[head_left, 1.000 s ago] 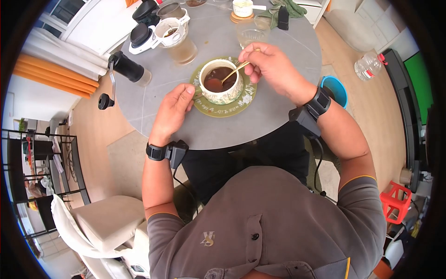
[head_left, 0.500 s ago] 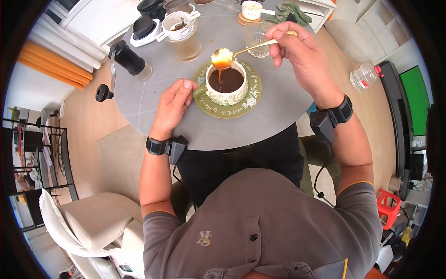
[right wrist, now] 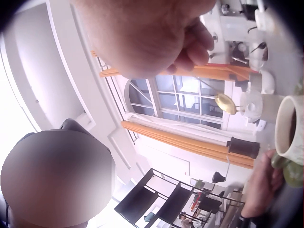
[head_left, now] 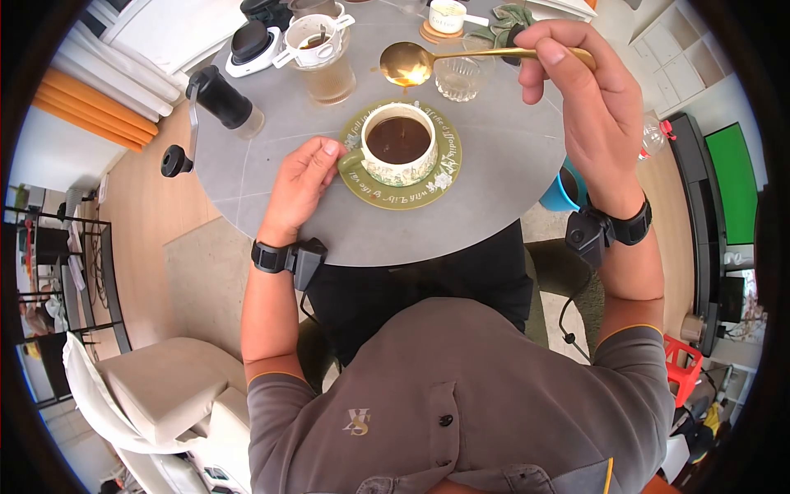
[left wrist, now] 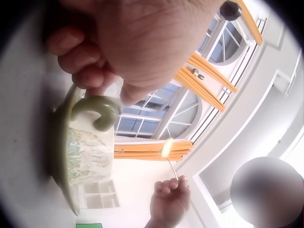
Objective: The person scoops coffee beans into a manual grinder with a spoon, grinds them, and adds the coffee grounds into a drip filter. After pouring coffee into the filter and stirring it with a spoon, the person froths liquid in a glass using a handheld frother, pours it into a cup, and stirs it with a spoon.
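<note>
A floral cup (head_left: 398, 174) of dark brown liquid stands on a green saucer (head_left: 387, 200) with white lettering. My left hand (head_left: 301, 177) is at the cup's green handle (head_left: 351, 162), pinching it between thumb and fingers; in the left wrist view the handle (left wrist: 102, 111) curls just under the fingertips. Raised above the table on the right, my right hand (head_left: 588, 99) grips a gold spoon (head_left: 406, 64) by the end of its handle. The spoon's bowl hangs beyond the cup's far rim, with a brown drip at its lower edge.
Behind the spoon stands a clear glass (head_left: 461, 78). A glass jug (head_left: 327, 82) with a white strainer (head_left: 318, 41) on top is beyond the cup. A black hand grinder (head_left: 220, 100) stands at left, and a white measuring cup (head_left: 447, 16) on a coaster at the back.
The spoon came up out of the cup, spilling brown liquid back, then moved higher and farther away. My right hand rose and shifted right. The left hand stayed at the handle.
</note>
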### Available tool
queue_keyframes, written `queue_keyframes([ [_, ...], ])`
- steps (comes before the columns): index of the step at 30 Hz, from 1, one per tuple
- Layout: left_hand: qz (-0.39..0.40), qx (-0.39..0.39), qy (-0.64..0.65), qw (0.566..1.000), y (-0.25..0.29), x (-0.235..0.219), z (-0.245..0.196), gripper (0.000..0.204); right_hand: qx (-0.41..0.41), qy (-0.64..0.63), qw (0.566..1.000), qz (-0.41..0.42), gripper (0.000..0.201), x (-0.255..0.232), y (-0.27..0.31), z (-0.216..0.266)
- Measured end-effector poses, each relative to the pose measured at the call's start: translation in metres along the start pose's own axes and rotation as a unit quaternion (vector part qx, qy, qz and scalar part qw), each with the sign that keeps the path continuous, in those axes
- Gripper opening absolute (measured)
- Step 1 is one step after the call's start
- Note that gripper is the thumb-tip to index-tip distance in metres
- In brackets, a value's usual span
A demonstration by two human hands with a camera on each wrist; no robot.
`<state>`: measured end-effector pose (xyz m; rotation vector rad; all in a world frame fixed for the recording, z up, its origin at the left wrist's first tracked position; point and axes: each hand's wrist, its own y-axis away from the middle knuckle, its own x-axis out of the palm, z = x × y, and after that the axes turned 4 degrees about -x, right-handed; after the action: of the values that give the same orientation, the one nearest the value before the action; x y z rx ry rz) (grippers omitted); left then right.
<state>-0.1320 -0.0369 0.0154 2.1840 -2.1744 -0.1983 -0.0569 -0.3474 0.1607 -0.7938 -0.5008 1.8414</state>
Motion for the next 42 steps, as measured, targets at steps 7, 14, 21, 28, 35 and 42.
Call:
queue_keyframes([
  [7,-0.006,0.008,-0.001,1.0,0.0,0.002,0.0,0.037,-0.105,0.113,0.987,0.052,0.016,0.006,0.01,-0.002],
  [14,-0.004,0.004,0.009,1.0,0.001,0.002,-0.002,0.034,-0.175,0.198,0.955,0.137,0.01,0.034,0.032,-0.053],
  [21,-0.008,0.01,0.021,1.0,0.001,0.002,-0.001,0.03,0.079,0.08,0.99,0.088,0.016,0.044,0.044,-0.069],
  [28,-0.001,0.004,0.021,1.0,0.002,0.001,-0.001,0.03,0.304,-0.122,0.942,0.073,0.02,0.048,0.041,-0.077],
  [35,-0.003,0.028,0.002,1.0,0.0,0.001,0.004,0.027,0.324,-0.189,0.927,0.021,0.019,0.04,0.037,-0.078],
  [42,0.001,0.031,0.013,0.999,0.0,0.001,0.004,0.027,0.28,-0.174,0.944,0.008,0.022,0.026,0.027,-0.065],
])
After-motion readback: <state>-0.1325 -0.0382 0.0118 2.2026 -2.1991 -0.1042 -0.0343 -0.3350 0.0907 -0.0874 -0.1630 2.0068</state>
